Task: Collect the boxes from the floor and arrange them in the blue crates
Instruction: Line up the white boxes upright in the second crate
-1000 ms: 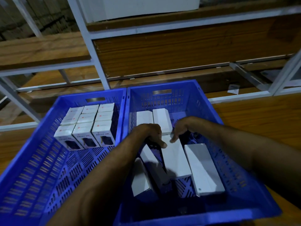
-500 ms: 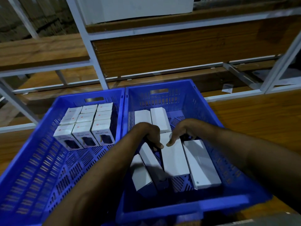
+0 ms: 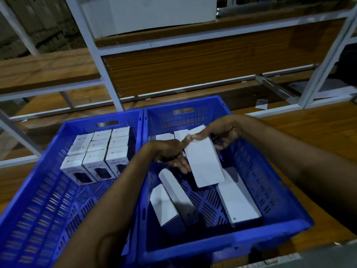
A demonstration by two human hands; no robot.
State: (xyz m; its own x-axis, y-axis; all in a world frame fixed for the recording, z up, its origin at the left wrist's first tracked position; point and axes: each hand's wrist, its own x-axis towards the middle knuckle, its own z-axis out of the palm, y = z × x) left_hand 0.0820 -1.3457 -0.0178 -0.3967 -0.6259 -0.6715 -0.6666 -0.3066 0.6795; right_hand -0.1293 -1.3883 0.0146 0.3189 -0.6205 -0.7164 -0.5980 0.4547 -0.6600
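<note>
Two blue crates stand side by side on a wooden surface. The left crate (image 3: 38,190) holds several small printed boxes (image 3: 96,151) packed in rows at its far end. In the right crate (image 3: 270,190) lie several long white boxes (image 3: 237,202), some flat, some leaning. My right hand (image 3: 222,132) grips the far end of one long white box (image 3: 204,161) and holds it lifted and tilted above the crate floor. My left hand (image 3: 170,153) touches that box's left edge with its fingers extended.
A white metal rack (image 3: 108,74) with wooden shelves rises just behind the crates. A large white carton (image 3: 148,14) sits on an upper shelf. Wooden boards (image 3: 318,128) lie to the right of the crates. A small paper scrap (image 3: 261,103) lies under the rack.
The long white box that lay flat in the middle of the right crate is now lifted and tilted in my right hand. My left hand has opened against its side.
</note>
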